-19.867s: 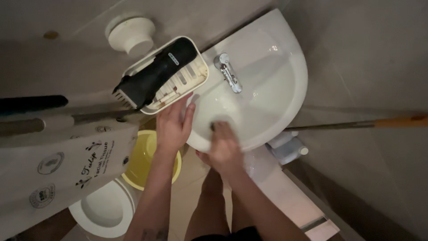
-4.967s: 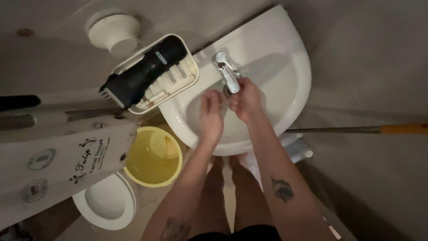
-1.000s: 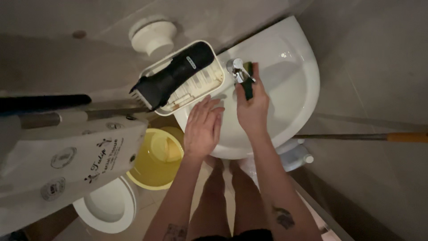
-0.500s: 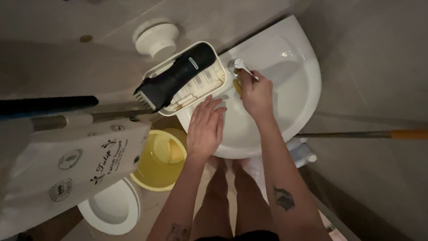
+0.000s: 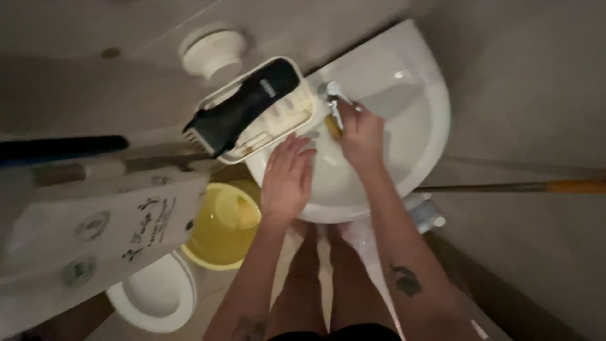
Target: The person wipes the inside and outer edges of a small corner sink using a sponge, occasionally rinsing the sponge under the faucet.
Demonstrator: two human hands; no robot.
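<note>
Large white ceramic corner washbasin (image 5: 416, 120) set against grey tiled walls, seen from above. Pale printed tissue packet (image 5: 95, 233) at left, close to the lens and blurred. White toilet bowl (image 5: 154, 293) low at left; round yellow plastic bucket (image 5: 221, 221) on the floor between toilet and basin. Cream slotted plastic tray (image 5: 287, 110) at the basin's left rim, with a black hair clipper (image 5: 243, 107) lying slantwise across it, comb end overhanging to the left. Long stick with orange grip (image 5: 505, 187) reaching in from the right, below the basin. Round white wall fitting (image 5: 211, 50) above the tray. Left hand (image 5: 287, 177) flat, palm down, fingers spread wide and holding nothing, over the basin's near rim. Right hand (image 5: 360, 132) over the bowl, fingers curled shut on a small yellow-and-dark sponge (image 5: 331, 124), pressed against the chrome tap (image 5: 332, 95) at the back of the basin. Sponge mostly hidden by fingers and motion blur.
</note>
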